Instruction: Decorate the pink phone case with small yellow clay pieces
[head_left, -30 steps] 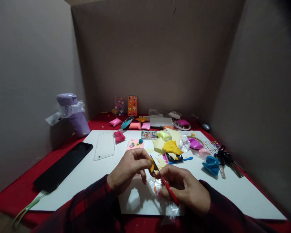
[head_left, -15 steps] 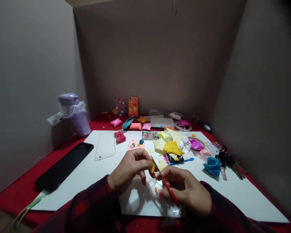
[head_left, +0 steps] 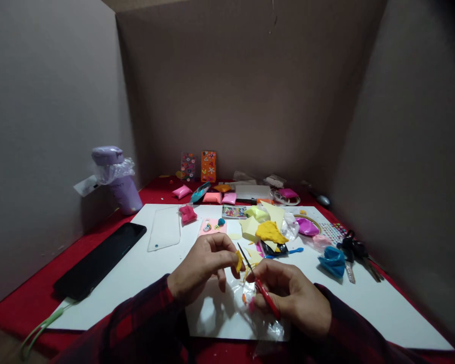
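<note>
Small yellow strip of soft-looking clay [head_left: 238, 261] hangs above the flat white rectangular board [head_left: 387, 313], pinched narrowly in our left hand [head_left: 205, 261], at the fingertips; we judge it light, soft and easily dented, best held gently by one end. Our right hand [head_left: 298, 298] wraps the red-handled metal scissors [head_left: 264, 294], blades just beside the strip. On the board's far half, we see a crumpled bright-yellow clay lump [head_left: 270, 232]

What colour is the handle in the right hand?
Red. The handle shows best in the head view.
</note>
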A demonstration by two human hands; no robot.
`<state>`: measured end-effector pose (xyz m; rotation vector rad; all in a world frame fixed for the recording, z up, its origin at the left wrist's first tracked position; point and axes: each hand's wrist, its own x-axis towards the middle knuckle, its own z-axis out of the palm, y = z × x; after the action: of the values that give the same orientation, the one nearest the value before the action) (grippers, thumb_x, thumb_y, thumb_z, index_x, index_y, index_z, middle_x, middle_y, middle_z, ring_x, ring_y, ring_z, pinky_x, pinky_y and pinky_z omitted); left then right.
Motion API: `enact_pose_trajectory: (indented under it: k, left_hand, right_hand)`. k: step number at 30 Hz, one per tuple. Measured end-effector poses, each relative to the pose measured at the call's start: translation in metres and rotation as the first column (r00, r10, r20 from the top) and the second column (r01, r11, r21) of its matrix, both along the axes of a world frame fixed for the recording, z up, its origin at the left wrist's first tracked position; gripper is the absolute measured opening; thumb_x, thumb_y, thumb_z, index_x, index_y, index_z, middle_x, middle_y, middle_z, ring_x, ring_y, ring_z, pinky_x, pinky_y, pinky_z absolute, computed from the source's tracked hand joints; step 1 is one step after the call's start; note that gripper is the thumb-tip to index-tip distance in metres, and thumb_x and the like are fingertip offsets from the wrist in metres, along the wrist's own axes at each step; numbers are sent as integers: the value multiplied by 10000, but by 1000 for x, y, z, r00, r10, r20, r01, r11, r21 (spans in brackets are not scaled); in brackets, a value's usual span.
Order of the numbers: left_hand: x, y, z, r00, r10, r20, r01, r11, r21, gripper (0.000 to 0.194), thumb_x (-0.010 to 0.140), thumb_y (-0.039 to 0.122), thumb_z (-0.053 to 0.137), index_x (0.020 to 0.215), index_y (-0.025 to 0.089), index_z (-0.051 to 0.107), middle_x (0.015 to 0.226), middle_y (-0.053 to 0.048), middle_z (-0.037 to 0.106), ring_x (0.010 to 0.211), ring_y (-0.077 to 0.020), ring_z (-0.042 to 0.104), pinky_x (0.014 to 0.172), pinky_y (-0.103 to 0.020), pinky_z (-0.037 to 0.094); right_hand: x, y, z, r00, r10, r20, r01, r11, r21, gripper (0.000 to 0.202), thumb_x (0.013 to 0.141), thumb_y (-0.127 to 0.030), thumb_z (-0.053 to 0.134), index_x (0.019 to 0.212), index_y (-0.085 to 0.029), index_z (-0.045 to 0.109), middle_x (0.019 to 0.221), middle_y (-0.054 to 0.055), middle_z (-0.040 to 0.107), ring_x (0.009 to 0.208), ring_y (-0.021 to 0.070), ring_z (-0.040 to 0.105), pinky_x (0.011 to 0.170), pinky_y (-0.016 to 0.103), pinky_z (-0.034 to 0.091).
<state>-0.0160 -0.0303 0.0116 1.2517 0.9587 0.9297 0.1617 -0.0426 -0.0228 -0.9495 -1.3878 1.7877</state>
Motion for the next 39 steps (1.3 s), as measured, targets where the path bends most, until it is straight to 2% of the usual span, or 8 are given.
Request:
enact_pose_trajectory:
  k: [6,13,30,39]
  left_hand:
    - [-1,0,-1,1000,2,23,-1,999,-38,77,691,182,585,656,130,541,587,-16,606,380,-59,480,342,-149,373]
    - [0,2,-2,999,30,42,-28,999,-43,87,701,194,593,663,132,545,579,-11,598,415,-67,490,336,-143,368]
    - [1,0,-1,999,40,28,-39,999,-28,128,708,229,615,666,131,544,574,-12,592,403,-66,472,336,-149,367]
    - [1,0,-2,999,34,38,-33,999,-28,121,714,224,610,672,132,544,583,-10,590,409,-65,473,329,-145,365]
  right_hand:
    - [1,1,3,999,8,51,-10,999,34,337,562,-271,769,766,-171,520,547,-60,521,466,71,409,459,202,315]
    - [3,1,2,997,65,49,-69,994,87,300,607,-240,745,795,-158,525,587,-61,474,504,67,382,488,204,307]
    - [2,2,0,998,58,-14,-57,998,34,317,584,-215,764,764,-168,507,571,-68,479,503,66,386,486,197,320]
    - [1,0,3,999,48,7,-48,999,7,305,589,-218,756,769,-169,515,579,-63,501,496,66,406,497,205,321]
